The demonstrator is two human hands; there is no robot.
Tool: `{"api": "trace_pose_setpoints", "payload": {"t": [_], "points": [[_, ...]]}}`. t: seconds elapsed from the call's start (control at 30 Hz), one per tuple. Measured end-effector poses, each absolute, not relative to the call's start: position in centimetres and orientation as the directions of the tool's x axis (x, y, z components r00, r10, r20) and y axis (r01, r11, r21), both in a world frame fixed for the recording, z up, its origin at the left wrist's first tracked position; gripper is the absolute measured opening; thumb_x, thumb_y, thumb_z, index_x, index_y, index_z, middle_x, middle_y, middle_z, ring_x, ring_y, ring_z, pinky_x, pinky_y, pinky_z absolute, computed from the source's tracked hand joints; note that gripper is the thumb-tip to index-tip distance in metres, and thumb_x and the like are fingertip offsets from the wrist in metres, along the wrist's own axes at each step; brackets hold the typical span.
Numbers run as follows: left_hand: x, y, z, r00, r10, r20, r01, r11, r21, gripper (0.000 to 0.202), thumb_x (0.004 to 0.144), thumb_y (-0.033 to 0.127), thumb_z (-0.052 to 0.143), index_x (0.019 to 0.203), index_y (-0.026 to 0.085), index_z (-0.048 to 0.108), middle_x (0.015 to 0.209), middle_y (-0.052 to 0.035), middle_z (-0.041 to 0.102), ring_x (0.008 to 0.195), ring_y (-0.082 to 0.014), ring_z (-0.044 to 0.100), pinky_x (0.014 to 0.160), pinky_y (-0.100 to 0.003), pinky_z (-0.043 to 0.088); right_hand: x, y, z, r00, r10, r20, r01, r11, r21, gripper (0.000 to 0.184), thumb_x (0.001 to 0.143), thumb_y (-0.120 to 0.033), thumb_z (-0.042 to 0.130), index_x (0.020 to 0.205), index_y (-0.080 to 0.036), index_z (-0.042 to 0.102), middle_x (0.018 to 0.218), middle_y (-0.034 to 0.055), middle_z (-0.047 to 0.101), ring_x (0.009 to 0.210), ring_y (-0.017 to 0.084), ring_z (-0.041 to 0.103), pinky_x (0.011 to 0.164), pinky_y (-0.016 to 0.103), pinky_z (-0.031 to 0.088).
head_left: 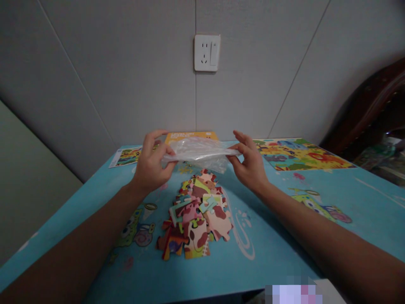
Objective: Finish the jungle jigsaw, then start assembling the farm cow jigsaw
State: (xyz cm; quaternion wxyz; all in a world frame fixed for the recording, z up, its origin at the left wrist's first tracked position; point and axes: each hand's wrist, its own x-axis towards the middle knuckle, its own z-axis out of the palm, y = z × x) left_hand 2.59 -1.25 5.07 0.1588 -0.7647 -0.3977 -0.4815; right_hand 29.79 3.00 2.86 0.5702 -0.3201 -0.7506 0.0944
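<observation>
A clear plastic bag (199,153) is stretched flat between both hands above the table. My left hand (152,162) pinches its left edge with thumb and fingers closed on it. My right hand (249,162) pinches the right edge the same way. Directly under the bag, on the blue cartoon-printed table (272,245), lies a loose pile of colourful jigsaw pieces (198,217), overlapping each other. Both forearms reach in from the bottom corners on either side of the pile.
A yellow puzzle box (191,136) lies behind the bag by the wall. A finished colourful puzzle picture (300,155) lies at the back right, a small printed card (128,155) at the back left. A wall socket (206,52) sits above. Dark wooden furniture (373,109) stands right.
</observation>
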Motion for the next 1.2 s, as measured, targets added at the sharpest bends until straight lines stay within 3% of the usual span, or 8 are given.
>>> {"api": "trace_pose_setpoints", "payload": {"t": [0.1, 0.2, 0.33, 0.5, 0.63, 0.8, 1.0, 1.2], "points": [[3.4, -1.6, 4.7, 0.191, 0.589, 0.785, 0.551, -0.726, 0.411, 0.020, 0.078, 0.020, 0.065, 0.080, 0.022, 0.045, 0.111, -0.0102, 0.066, 0.112, -0.0278, 0.060, 0.098, -0.047, 0.047, 30.0, 3.5, 2.3, -0.144, 0.714, 0.685, 0.162, 0.700, -0.696, 0.003, 0.085, -0.024, 0.060, 0.087, -0.022, 0.058, 0.113, 0.0067, 0.065, 0.105, 0.021, 0.059, 0.092, 0.041, 0.045], [3.7, -1.4, 4.1, 0.042, 0.683, 0.730, 0.434, -0.670, 0.602, 0.023, 0.079, 0.024, 0.065, 0.087, 0.022, 0.044, 0.091, -0.0047, 0.066, 0.087, -0.0213, 0.065, 0.078, -0.036, 0.053, 30.0, 3.7, 2.2, -0.124, 0.774, 0.621, 0.099, 0.632, -0.768, 0.007, 0.084, -0.026, 0.061, 0.084, -0.022, 0.056, 0.075, -0.0015, 0.060, 0.066, 0.013, 0.053, 0.062, 0.027, 0.043], [3.6, -1.0, 4.0, -0.152, 0.616, 0.773, 0.446, -0.655, 0.610, 0.023, 0.082, 0.027, 0.065, 0.098, 0.022, 0.048, 0.080, -0.0001, 0.053, 0.063, -0.0137, 0.053, 0.054, -0.025, 0.046, 29.8, 3.1, 3.1, -0.098, 0.782, 0.615, 0.108, 0.623, -0.775, 0.011, 0.080, -0.026, 0.065, 0.077, -0.021, 0.056, 0.059, -0.0052, 0.051, 0.051, 0.009, 0.046, 0.046, 0.023, 0.034], [3.6, -1.0, 4.4, -0.216, 0.561, 0.799, 0.466, -0.660, 0.590, 0.018, 0.088, 0.030, 0.061, 0.101, 0.024, 0.050, 0.084, -0.0019, 0.053, 0.068, -0.0154, 0.053, 0.056, -0.026, 0.046, 28.8, 2.2, 3.6, -0.120, 0.864, 0.489, -0.027, 0.490, -0.871, 0.014, 0.080, -0.031, 0.066, 0.080, -0.021, 0.057, 0.052, -0.0070, 0.052, 0.033, 0.008, 0.043, 0.030, 0.021, 0.032], [3.6, -0.9, 3.9, -0.194, 0.580, 0.791, 0.534, -0.615, 0.581, 0.017, 0.088, 0.027, 0.060, 0.102, 0.023, 0.052, 0.085, -0.0008, 0.055, 0.068, -0.0150, 0.054, 0.059, -0.027, 0.044, 28.5, 2.1, 3.0, -0.183, 0.906, 0.382, -0.152, 0.358, -0.921, 0.023, 0.075, -0.039, 0.071, 0.080, -0.021, 0.056, 0.055, -0.0081, 0.051, 0.034, 0.007, 0.044, 0.029, 0.020, 0.038], [3.5, -0.8, 3.4, -0.182, 0.576, 0.797, 0.628, -0.555, 0.545, 0.018, 0.087, 0.024, 0.060, 0.103, 0.020, 0.053, 0.082, 0.0010, 0.056, 0.070, -0.0148, 0.053, 0.063, -0.027, 0.042, 28.8, 1.8, 2.6, -0.351, 0.904, 0.245, -0.262, 0.156, -0.952, 0.039, 0.073, -0.050, 0.073, 0.098, -0.024, 0.058, 0.075, -0.0046, 0.060, 0.052, 0.011, 0.057, 0.037, 0.022, 0.049], [4.1, -0.8, 3.6, -0.227, 0.627, 0.745, 0.502, -0.581, 0.641, 0.016, 0.084, 0.024, 0.063, 0.096, 0.021, 0.053, 0.079, 0.0011, 0.058, 0.067, -0.0137, 0.055, 0.060, -0.025, 0.045, 28.3, 2.2, 2.6, -0.317, 0.932, 0.175, -0.276, 0.085, -0.957, 0.050, 0.057, -0.026, 0.086, 0.098, -0.021, 0.058, 0.074, -0.0034, 0.066, 0.052, 0.011, 0.059, 0.042, 0.020, 0.048], [4.7, -1.3, 3.3, -0.172, 0.756, 0.632, 0.203, -0.601, 0.773, 0.028, 0.079, 0.030, 0.065, 0.101, 0.021, 0.050, 0.083, -0.0014, 0.062, 0.066, -0.0140, 0.058, 0.054, -0.024, 0.050, 28.6, 2.8, 3.0, -0.219, 0.963, 0.157, -0.345, 0.074, -0.936, 0.053, 0.047, -0.017, 0.085, 0.091, -0.020, 0.056, 0.065, -0.0067, 0.064, 0.046, 0.011, 0.056, 0.044, 0.022, 0.047]]}}
